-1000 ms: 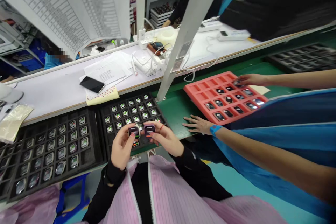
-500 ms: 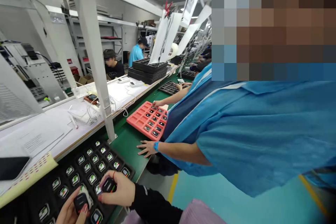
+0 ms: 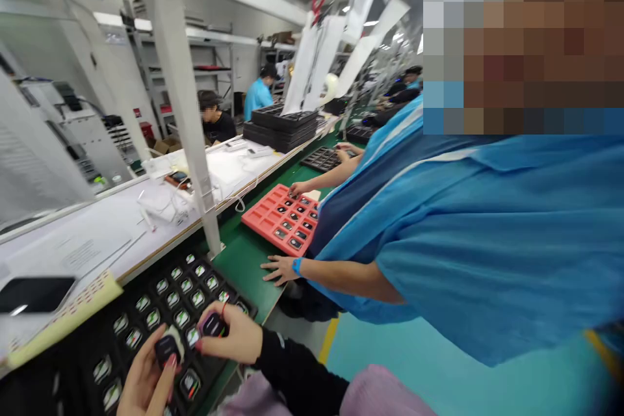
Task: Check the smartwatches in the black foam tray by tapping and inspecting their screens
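My left hand (image 3: 143,380) is closed around a square black smartwatch body (image 3: 167,352), thumb pressed on its face; something whitish shows behind it. Beside it, my right hand (image 3: 236,333), with a red string on it, pinches a second dark smartwatch body (image 3: 214,325) whose edge shows some colour. Both hands are over a black foam tray (image 3: 221,370) with rows of square slots. Several watch units (image 3: 182,319) with white and green faces sit in those slots.
A person in blue stands at right, one hand (image 3: 280,270) flat on the green bench (image 3: 253,296), the other at a red tray (image 3: 266,214) of dark watch units. A white post (image 3: 188,110) rises behind my tray. A phone (image 3: 39,294) lies on the left shelf.
The whole view has shifted, so the bench and trays appear slightly farther right. Both my hands keep their smartwatch bodies, with little change in grip.
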Motion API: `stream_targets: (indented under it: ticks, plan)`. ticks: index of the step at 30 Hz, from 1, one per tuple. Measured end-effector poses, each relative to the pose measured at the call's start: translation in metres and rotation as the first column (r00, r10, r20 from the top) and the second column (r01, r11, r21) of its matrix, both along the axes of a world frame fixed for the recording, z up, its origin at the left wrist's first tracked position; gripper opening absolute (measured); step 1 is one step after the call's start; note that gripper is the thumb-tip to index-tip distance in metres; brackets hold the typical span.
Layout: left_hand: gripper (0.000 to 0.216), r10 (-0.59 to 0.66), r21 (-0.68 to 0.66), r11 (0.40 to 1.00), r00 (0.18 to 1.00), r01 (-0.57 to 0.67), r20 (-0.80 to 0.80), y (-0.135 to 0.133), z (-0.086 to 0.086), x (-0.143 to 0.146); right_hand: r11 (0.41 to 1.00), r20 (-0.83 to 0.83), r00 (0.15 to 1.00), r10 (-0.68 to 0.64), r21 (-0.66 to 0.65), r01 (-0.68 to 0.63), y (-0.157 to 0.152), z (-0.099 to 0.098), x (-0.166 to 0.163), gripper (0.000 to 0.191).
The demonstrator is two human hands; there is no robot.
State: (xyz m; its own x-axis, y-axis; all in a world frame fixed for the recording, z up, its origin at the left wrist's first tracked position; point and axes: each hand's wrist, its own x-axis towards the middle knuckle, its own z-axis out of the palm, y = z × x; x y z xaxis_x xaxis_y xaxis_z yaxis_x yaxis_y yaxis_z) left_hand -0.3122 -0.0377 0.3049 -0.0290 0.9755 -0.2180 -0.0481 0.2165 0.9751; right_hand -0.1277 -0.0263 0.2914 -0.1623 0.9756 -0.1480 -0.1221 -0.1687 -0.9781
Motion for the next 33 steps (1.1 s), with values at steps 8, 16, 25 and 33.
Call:
stream_targets:
  ticks: [8, 16, 25, 33]
  plan:
    - [0.057, 0.007, 0.075, 0.997, 1.0, -0.008, 0.005, -0.016, 0.019, 0.001, 0.995, -0.058, 0.994, 0.093, 0.047, -0.09, -0.005, -0.005, -0.009, 0.044]
    - [0.051, 0.042, 0.073, 0.996, 0.998, -0.046, 0.056, -0.028, 0.013, -0.004, 0.986, -0.024, 0.986, 0.166, -0.013, -0.166, -0.008, -0.005, -0.015, 0.049]
    - [0.052, 0.05, 0.084, 0.995, 0.998, -0.054, 0.043, -0.032, 0.013, -0.01, 0.981, -0.01, 0.981, 0.191, -0.01, -0.191, -0.007, -0.002, -0.021, 0.053]
    - [0.053, 0.051, 0.082, 0.995, 0.997, -0.056, 0.057, -0.03, 0.015, -0.011, 0.98, -0.008, 0.98, 0.199, -0.006, -0.199, -0.005, 0.003, -0.023, 0.05]
